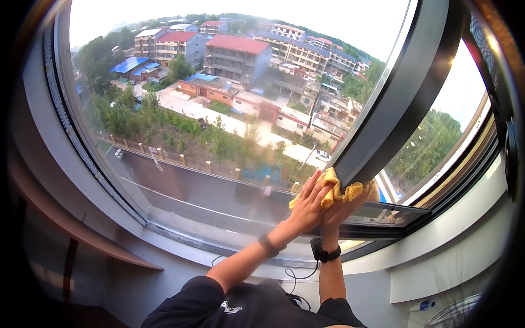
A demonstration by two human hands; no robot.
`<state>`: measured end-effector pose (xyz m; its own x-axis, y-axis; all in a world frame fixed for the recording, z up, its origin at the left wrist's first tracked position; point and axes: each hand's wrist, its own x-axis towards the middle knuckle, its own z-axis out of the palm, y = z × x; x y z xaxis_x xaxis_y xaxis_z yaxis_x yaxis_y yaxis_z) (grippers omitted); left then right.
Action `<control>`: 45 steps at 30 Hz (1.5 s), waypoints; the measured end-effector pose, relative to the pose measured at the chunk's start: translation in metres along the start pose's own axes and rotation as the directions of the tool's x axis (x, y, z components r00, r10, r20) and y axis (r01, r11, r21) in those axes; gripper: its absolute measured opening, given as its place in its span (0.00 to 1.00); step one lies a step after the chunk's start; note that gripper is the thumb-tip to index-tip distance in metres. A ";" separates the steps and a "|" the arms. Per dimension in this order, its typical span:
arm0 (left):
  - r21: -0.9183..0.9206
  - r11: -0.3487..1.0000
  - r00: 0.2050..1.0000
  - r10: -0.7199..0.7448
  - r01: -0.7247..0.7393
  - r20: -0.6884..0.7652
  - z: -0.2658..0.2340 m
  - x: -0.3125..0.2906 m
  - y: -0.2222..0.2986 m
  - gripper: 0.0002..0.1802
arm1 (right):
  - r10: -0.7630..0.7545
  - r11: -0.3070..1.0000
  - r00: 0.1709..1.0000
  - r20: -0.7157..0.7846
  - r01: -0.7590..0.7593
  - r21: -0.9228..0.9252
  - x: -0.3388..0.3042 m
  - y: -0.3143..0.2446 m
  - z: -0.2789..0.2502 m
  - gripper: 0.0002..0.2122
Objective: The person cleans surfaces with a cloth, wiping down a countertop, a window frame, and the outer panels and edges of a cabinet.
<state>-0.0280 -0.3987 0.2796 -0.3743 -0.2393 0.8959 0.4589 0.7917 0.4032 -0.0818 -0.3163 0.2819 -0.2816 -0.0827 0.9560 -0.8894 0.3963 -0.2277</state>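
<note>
A yellow cloth (332,179) is bunched at the lower end of the dark window frame post (391,106). My left hand (308,206) presses on it from the left, fingers together and stretched up along the glass pane (219,180). Close beside it, my right hand (340,212) holds the cloth from the right, partly around the bottom corner of the post. Folds of the cloth hide some of its fingers. A black band with a small box (325,251) sits on my right wrist, and a dark band (268,245) circles the left one.
The window stands open on the right, beyond the post, with a lower rail and dark track (415,221) there. A pale sill (437,240) curves below. Thin black cable (295,279) hangs by my body. A brown ledge (82,229) lies at the left. Outside are buildings, trees and a road.
</note>
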 end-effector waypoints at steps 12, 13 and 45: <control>-0.167 0.970 0.982 0.164 -0.177 -0.090 -0.018 0.123 0.039 0.31 | -0.114 0.993 0.993 0.003 0.114 0.010 0.135 -0.029 -0.026 0.27; -0.137 0.961 0.966 0.225 -0.242 -0.126 -0.022 0.147 0.047 0.31 | -0.137 0.991 0.991 0.002 0.137 -0.004 0.158 -0.031 -0.029 0.28; -0.945 -0.142 0.952 0.128 0.294 0.277 -0.195 0.079 0.181 0.37 | -0.053 0.997 0.984 -0.172 0.063 0.054 -0.013 0.015 0.014 0.26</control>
<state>0.1828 -0.3840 0.4597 -0.5212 0.0293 0.8530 0.5861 -0.7142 0.3826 -0.0964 -0.3221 0.2635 -0.1677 0.0552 0.9843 -0.9234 0.3408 -0.1765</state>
